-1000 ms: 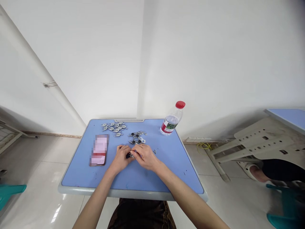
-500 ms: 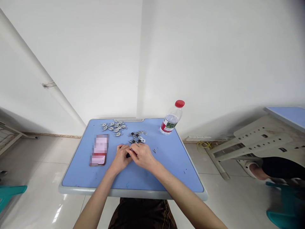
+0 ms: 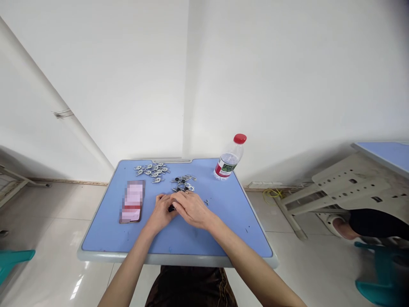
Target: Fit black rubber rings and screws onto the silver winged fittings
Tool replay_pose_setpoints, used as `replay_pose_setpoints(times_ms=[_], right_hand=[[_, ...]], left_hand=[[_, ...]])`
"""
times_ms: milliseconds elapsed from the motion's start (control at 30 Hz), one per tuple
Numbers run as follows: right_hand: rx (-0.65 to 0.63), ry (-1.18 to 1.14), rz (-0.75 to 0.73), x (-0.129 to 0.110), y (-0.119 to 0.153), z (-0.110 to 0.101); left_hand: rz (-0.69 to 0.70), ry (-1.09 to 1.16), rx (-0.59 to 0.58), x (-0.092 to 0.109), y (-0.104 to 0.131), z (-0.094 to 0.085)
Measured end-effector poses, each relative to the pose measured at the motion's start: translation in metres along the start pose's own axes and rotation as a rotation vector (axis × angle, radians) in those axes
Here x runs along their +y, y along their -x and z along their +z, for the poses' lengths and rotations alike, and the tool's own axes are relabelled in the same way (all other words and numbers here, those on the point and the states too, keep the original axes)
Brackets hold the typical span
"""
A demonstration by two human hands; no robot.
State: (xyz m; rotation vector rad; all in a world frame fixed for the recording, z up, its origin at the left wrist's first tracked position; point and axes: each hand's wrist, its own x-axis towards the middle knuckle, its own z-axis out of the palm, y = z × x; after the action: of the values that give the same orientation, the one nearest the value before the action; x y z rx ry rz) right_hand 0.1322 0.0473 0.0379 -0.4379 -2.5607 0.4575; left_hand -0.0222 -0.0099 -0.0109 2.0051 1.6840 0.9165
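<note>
My left hand [image 3: 162, 211] is closed around a small black part [image 3: 171, 208], mostly hidden by the fingers. Over the same part lies my right hand [image 3: 190, 208], its fingers bent and pressed together against the left fingertips; what its fingertips grip is covered. Just beyond the hands are several metal pieces with round black wheels [image 3: 182, 183], which look like small casters. Farther left lies a pile of silvery metal pieces with pins [image 3: 155, 170]. A few tiny metal bits [image 3: 206, 202] rest right of my right hand.
A phone [image 3: 132, 202] lies at the left of the blue desk [image 3: 204, 238]. At the back right stands a water bottle with a red cap [image 3: 228, 160]. Another desk [image 3: 345, 183] and a person's foot [image 3: 341, 228] are at the right. Teal stools [image 3: 15, 258] flank the desk.
My right hand has shifted slightly, its fingers laid flatter over the left fingertips. The black part stays in the left hand. The whole view has moved a little.
</note>
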Motion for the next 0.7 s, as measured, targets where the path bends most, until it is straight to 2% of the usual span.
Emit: replay_pose_setpoints(times_ms=[100, 300, 700], right_hand=[[-0.049, -0.034, 0.011, -0.002, -0.001, -0.008], [-0.005, -0.167, -0.051, 0.005, -0.002, -0.005], [0.107, -0.168, 0.025, -0.002, -0.002, 0.001]], left_hand=[[0.005, 0.003, -0.007, 0.000, 0.000, 0.000], [0.002, -0.018, -0.001, -0.002, 0.000, 0.001], [0.007, -0.037, 0.010, 0.003, 0.000, 0.000]])
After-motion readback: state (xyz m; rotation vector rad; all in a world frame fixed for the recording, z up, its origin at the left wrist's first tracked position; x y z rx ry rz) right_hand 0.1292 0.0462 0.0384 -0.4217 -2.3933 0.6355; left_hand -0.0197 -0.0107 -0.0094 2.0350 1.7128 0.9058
